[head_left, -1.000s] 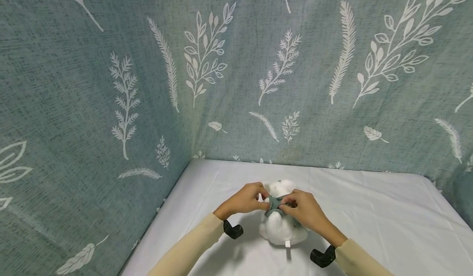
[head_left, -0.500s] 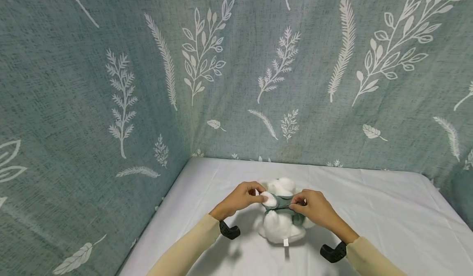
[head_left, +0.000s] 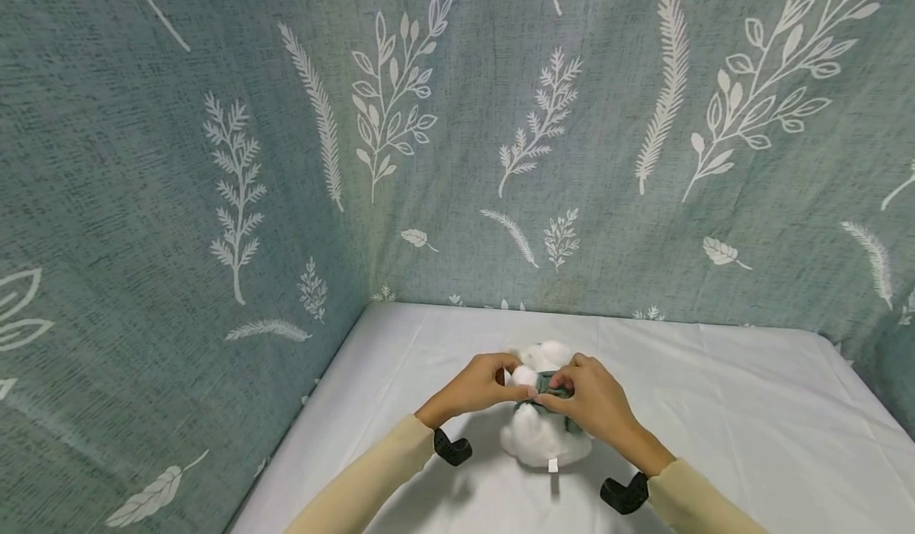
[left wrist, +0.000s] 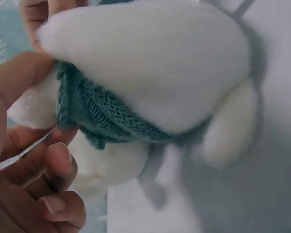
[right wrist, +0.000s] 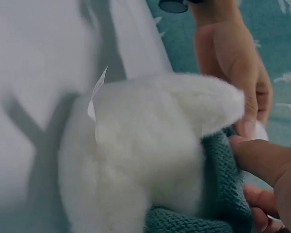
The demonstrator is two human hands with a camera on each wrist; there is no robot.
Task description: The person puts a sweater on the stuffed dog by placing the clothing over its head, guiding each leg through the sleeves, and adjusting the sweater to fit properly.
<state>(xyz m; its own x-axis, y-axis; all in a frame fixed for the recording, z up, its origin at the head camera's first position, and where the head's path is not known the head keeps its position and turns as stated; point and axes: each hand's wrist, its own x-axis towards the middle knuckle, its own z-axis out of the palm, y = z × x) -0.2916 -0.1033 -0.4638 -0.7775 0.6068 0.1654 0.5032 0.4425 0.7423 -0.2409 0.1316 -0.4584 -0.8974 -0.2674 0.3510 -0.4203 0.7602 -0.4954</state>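
A white plush toy [head_left: 543,443] lies on the white-covered table, wearing a teal knitted garment [left wrist: 111,114]. My left hand [head_left: 482,383] reaches in from the left, thumb and fingers curled round the toy's rounded white paw at the edge of the knit. From the right, my right hand [head_left: 596,403] pinches the knit close beside the left fingertips. In the right wrist view, the right thumb presses on the teal knit [right wrist: 228,177], with fingers curled behind it. A white tag [right wrist: 97,99] sticks out from the toy's body. Part of the garment is hidden by the hands.
White cloth [head_left: 715,407] covers the table. Teal curtains with white leaf prints [head_left: 457,160] hang along its back and sides. Each wrist wears a black camera mount, the left mount [head_left: 452,446] and the right mount [head_left: 624,493].
The right hand first drew the knit rightward, baring the white paw, then came back left toward the left hand. The left hand now sits round the paw, its thumb further right.
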